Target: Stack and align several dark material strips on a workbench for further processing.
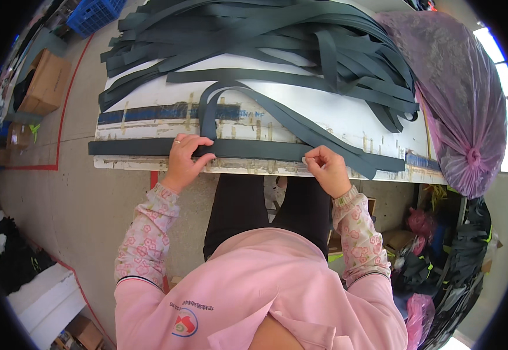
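We see the left hand (185, 160) resting at the near edge of a long, flat, dark grey-green fabric strap (259, 149), its thumb spread apart from its fingers, though the palm's underside is hidden from us. The right hand (328, 168) sits farther along the same edge, thumb and forefinger brought together; a pale speck at their tips is too small for us to tell as a nail or a held piece. The strap lies along the near edge of a worn white tabletop (166, 93) marked with brown tape. A narrow looped strip of the same material (208, 111) drops to the left hand's fingers, which hide where it ends. Beyond, we find a tangled heap of dark grey-green straps (254, 29), cut off at the top. At the right, a knotted, translucent purple plastic bag (458, 87) shows its contents only dimly; top left, a blue plastic crate (95, 16) is cropped. As for writing, we notice blue marks on the tabletop, partly covered by the looped strip, and a round red-and-blue emblem (184, 322) beside dark lettering on the pink shirt (259, 274).
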Motion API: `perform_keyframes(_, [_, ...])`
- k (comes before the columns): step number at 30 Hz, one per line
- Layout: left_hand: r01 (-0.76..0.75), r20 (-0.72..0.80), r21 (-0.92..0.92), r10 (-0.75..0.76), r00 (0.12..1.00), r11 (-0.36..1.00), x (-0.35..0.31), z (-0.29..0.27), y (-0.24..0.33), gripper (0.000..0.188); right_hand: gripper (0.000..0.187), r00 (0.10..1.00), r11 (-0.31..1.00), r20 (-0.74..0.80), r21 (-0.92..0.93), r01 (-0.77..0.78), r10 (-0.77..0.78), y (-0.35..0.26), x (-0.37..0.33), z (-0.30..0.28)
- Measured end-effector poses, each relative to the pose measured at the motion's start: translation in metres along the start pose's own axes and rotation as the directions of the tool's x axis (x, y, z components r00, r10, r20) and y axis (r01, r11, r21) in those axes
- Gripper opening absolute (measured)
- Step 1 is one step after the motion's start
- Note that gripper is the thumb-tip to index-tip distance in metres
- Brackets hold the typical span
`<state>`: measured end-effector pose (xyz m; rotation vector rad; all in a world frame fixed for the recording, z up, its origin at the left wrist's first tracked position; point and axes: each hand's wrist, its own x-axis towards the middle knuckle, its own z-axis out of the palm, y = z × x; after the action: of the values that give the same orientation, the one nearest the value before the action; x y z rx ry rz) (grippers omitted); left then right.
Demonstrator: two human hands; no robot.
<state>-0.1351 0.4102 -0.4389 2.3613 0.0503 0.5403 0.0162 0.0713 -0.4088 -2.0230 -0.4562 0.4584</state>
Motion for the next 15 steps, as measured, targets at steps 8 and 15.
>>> perform_keyframes(8, [0.009,0.009,0.018,-0.009,1.0,1.0,0.003,0.004,0.004,0.029,0.006,0.99,0.973,-0.035,-0.194,0.126,-0.135,-0.01,-0.003,0.005])
perform_keyframes(15, [-0.007,0.012,0.024,0.006,1.0,1.0,0.003,0.003,0.004,0.03,0.004,0.975,0.942,-0.071,-0.281,0.181,-0.209,-0.001,-0.004,0.011])
